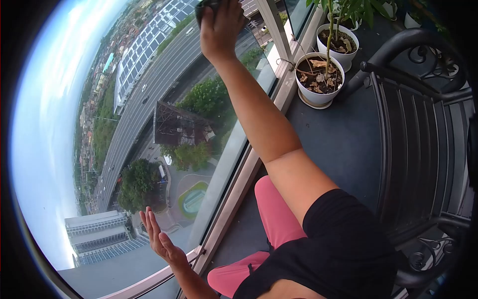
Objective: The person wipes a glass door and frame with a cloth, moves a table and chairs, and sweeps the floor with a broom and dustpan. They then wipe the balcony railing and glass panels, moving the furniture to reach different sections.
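Observation:
My right hand (222, 27) is raised at the top of the view, its fingers closed around a dark object (203, 11), perhaps a cloth or sponge, against the window glass (234, 164). The far part of that object is cut off by the frame edge. Lower left, my left hand (162, 242) is held up near the glass, fingers stretched out and thumb apart, holding nothing. Whether it touches the pane I cannot tell.
A metal window frame (239, 187) runs diagonally beside my legs. Two white pots with plants, one in front (318, 94), stand at the upper right. A dark metal bench (408, 149) is on the right. Roads, trees and buildings show through the glass.

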`<move>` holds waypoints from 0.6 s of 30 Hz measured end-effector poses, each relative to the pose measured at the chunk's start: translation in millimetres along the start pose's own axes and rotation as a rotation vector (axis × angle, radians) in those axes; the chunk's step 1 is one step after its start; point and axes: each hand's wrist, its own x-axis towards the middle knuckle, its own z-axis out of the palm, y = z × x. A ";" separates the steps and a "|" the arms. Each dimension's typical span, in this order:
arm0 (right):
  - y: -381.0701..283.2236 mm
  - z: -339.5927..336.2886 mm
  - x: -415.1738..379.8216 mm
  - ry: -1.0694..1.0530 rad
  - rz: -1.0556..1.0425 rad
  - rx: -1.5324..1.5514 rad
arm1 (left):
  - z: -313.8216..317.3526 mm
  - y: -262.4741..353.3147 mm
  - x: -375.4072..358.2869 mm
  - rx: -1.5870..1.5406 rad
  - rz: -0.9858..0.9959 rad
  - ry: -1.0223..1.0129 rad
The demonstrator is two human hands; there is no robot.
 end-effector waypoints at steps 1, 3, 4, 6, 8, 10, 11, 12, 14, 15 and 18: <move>36.1 -8.9 -30.0 -0.010 0.097 -0.049 | 5.0 -2.0 -5.0 0.003 -0.012 -0.007; 105.6 -26.9 -82.1 0.013 0.149 -0.021 | 9.7 -4.1 -20.8 -0.008 -0.060 -0.019; 137.3 -34.0 -108.9 0.016 0.261 -0.021 | 11.3 -5.6 -27.8 -0.002 -0.077 -0.024; 203.8 -49.5 -158.4 0.015 0.466 -0.082 | 11.7 -8.9 -41.7 0.002 -0.103 -0.020; 251.6 -61.1 -195.0 0.015 0.642 -0.038 | 6.5 -14.4 -52.3 0.014 -0.117 -0.015; 245.2 -62.0 -181.5 -0.049 0.851 -0.121 | -0.2 -17.3 -63.6 0.021 -0.138 -0.001; 231.2 -68.8 -171.8 -0.115 0.939 -0.122 | -5.1 -19.9 -72.3 0.028 -0.165 0.003; 212.5 -75.3 -158.9 -0.120 1.050 -0.065 | -12.8 -23.8 -80.4 0.037 -0.164 0.007; 212.2 -79.5 -138.6 -0.238 1.310 0.049 | -25.5 -37.2 -95.4 0.044 -0.173 0.046; 268.2 -66.9 -153.0 -0.250 1.259 -0.123 | -32.3 -43.9 -106.5 0.043 -0.198 0.065; 181.5 -69.5 -191.5 -0.133 1.176 -0.317 | -53.0 -69.7 -149.4 0.005 -0.296 0.139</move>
